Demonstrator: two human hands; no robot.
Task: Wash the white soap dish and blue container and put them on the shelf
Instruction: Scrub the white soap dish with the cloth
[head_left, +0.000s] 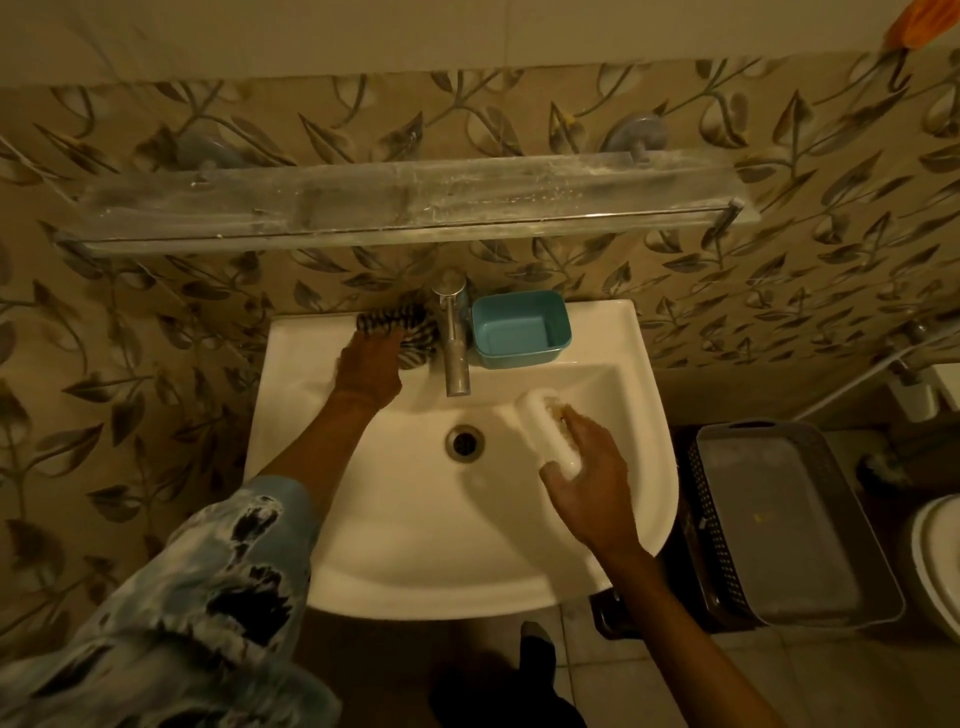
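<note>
My right hand (592, 478) grips the white soap dish (548, 428) inside the right half of the white sink (395, 551); a brownish residue shows on the dish by my fingers. The blue container (519, 328) stands empty on the sink's back ledge, just right of the metal tap (453, 338). My left hand (370, 366) reaches to the back left ledge and rests on a black-and-white striped scrubber (397, 325); whether the fingers have closed on it is not visible. The glass shelf (395, 208) hangs on the wall above the sink, bare and dusty.
A drain (465, 441) sits in the basin's middle, no water running. To the right of the sink stands a grey perforated basket (789, 519) on the floor, and a white toilet lid (935, 561) at the far right edge. Leaf-patterned tiles cover the wall.
</note>
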